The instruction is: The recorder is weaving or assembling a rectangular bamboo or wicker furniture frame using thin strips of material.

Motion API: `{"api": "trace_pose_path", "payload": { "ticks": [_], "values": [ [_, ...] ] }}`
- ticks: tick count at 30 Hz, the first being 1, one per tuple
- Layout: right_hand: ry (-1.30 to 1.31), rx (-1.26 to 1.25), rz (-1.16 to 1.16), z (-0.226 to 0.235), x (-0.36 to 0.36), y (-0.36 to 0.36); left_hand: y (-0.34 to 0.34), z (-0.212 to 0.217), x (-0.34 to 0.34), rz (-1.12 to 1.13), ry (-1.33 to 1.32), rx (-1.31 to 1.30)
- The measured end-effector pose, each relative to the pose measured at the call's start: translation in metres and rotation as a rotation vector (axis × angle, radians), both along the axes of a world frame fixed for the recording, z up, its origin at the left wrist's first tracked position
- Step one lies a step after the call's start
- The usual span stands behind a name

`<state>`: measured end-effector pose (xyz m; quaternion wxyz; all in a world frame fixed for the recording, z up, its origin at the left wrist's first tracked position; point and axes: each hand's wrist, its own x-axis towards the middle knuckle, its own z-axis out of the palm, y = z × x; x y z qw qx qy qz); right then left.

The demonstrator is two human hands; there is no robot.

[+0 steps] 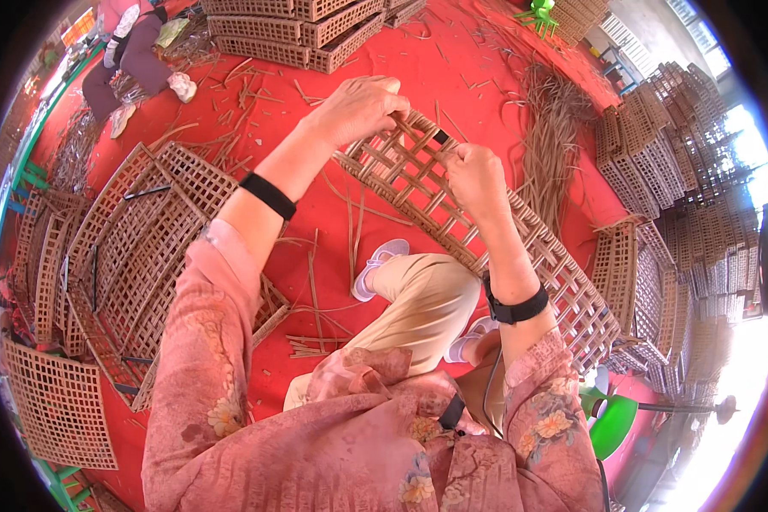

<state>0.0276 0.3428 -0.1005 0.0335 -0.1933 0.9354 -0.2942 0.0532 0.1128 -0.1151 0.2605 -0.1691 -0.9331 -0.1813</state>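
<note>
A long brown woven lattice panel [563, 277] lies slantwise in front of me, from near my left hand down past my right forearm. Its weave is open squares inside a thicker bound rim, with a small black mark on the far edge. My left hand [360, 109] is closed, its fingertips pinching the far corner of the rim. Over the panel, close to that far edge, my right hand [480, 177] is curled closed. Whatever its fingers grip, perhaps a thin strand, is hidden by the hand.
Stacked lattice panels [158, 247] stand at left; more woven stacks [648, 145] rise at right and woven crates [294, 34] at the back. Loose strips [550, 128] litter the red floor [307, 188]. A green lamp-like shade [613, 425] is beside my right elbow. Another person [136, 64] sits far left.
</note>
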Motion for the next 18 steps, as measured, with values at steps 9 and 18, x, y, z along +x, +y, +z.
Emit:
{"api": "trace_pose_path", "payload": {
  "ticks": [9, 18],
  "values": [
    [-0.004, -0.014, 0.019, 0.002, 0.006, -0.01, 0.0, 0.014, -0.016, 0.035, -0.046, -0.417],
    [0.148, 0.003, 0.049, -0.02, 0.001, -0.013, -0.008, -0.052, 0.008, 0.217, -0.165, 0.631]
  ]
}}
